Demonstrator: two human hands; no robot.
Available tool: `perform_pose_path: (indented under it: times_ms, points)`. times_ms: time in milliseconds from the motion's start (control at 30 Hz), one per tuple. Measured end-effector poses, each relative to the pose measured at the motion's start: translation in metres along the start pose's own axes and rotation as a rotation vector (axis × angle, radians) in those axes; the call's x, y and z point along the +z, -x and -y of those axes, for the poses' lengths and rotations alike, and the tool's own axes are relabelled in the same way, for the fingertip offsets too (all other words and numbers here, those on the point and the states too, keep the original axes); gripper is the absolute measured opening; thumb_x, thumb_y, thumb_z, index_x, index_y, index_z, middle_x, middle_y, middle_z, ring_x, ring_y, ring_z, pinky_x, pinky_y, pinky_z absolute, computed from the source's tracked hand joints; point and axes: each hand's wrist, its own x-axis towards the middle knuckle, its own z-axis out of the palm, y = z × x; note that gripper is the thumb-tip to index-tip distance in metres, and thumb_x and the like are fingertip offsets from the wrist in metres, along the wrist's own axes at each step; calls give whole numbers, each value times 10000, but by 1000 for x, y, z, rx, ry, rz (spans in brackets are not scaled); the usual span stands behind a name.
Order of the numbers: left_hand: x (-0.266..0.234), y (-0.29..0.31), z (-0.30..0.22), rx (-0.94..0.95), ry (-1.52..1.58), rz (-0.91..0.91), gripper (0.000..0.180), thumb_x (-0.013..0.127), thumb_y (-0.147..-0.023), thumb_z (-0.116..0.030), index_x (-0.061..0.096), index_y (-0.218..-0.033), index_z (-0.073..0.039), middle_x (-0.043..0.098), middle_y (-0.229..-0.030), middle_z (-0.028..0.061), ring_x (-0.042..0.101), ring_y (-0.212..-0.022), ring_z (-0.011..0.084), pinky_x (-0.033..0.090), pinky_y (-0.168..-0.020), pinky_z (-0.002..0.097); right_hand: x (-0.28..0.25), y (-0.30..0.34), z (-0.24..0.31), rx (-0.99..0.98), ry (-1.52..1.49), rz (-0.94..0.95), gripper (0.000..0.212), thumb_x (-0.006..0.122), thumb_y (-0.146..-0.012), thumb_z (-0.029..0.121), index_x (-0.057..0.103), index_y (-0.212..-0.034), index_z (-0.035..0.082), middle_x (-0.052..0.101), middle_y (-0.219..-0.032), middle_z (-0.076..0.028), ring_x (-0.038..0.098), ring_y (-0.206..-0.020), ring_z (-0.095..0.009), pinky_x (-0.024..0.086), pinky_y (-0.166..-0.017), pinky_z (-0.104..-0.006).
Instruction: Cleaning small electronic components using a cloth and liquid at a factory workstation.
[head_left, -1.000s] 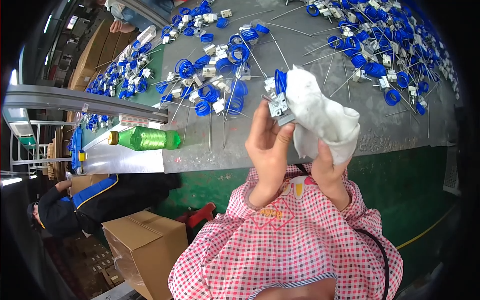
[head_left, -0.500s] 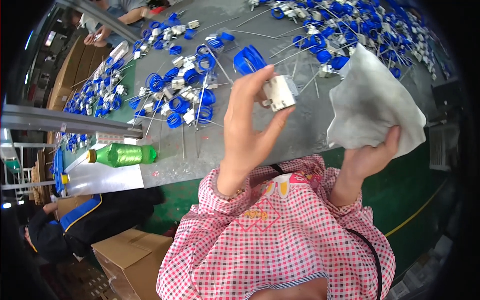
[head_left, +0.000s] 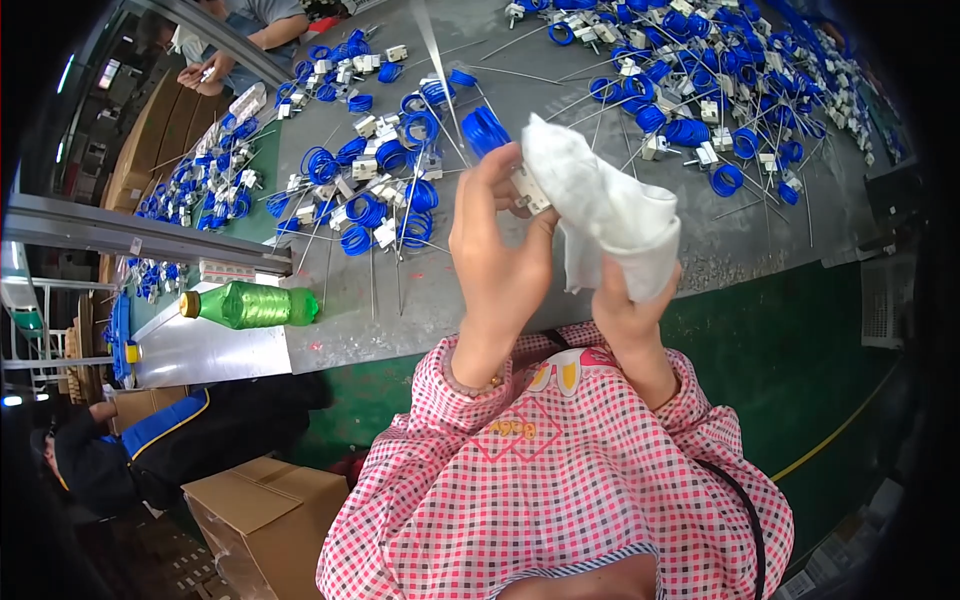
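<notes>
Between the thumb and fingers of my left hand [head_left: 493,250] is a small off-white block [head_left: 529,193]. A blue coil of thin tube or wire [head_left: 484,130] sits just beyond my fingertips and appears to belong to that block. My right hand [head_left: 632,325] is closed round a crumpled white cloth [head_left: 605,200], which is folded over. The cloth's left end lies against or just in front of the block's right side and hides part of it. Some of my right fingers are behind the cloth.
Many similar blue-coiled parts with white blocks and thin rods lie in heaps [head_left: 690,95] on the grey table [head_left: 350,335]. A green bottle [head_left: 250,305] lies at the left, near a metal post [head_left: 140,235]. A cardboard box [head_left: 265,510] stands below; other people are at the left.
My right hand has brought the cloth leftward to the block, and the cloth has folded over. My left hand still holds the block in nearly the same place, turned a little.
</notes>
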Motion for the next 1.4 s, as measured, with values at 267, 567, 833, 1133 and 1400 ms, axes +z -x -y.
perform_pose_path:
  times_ms: [267, 567, 833, 1133, 1400]
  points:
    - [-13, -2, -10, 54, -43, 77, 459, 650, -604, 20, 479, -1030, 14, 516, -902, 111, 549, -719, 184, 453, -594, 255, -21, -43, 0, 909, -477, -510, 357, 446, -828, 131, 406, -1138, -43, 493, -1073, -107, 486, -977, -192, 357, -862, -299]
    - [0, -1, -16, 90, -100, 84, 542, 577, -586, 93, 456, -1104, -14, 478, -917, 127, 503, -708, 224, 424, -583, 275, -6, -3, 31, 529, -327, -189, 456, 507, -760, 71, 347, -1149, -104, 468, -1114, -167, 472, -1010, -215, 344, -874, -315]
    - [-18, -2, -5, -219, 616, 22, 519, 590, -710, 63, 325, -1155, 25, 448, -1073, 109, 502, -955, 181, 435, -788, 267, -24, -20, 10, 1081, -612, -529, 397, 371, -844, 160, 333, -1197, -17, 421, -1167, -125, 424, -1076, -239, 305, -933, -360]
    - [-10, 25, -26, -483, 964, 77, 451, 616, -707, 32, 363, -1081, 22, 458, -1027, 115, 550, -842, 165, 484, -649, 248, -25, -42, 4, 423, -471, 254, 526, 633, -707, 121, 420, -1159, -41, 458, -1157, -127, 482, -1012, -218, 385, -836, -287]
    - [-16, 28, -17, -616, 840, 168, 374, 590, -724, 5, 392, -1037, 51, 516, -920, 118, 560, -667, 132, 451, -491, 211, -13, -32, -8, 488, -541, 264, 465, 524, -569, 31, 461, -1018, -73, 457, -1006, -151, 494, -889, -254, 385, -764, -287]
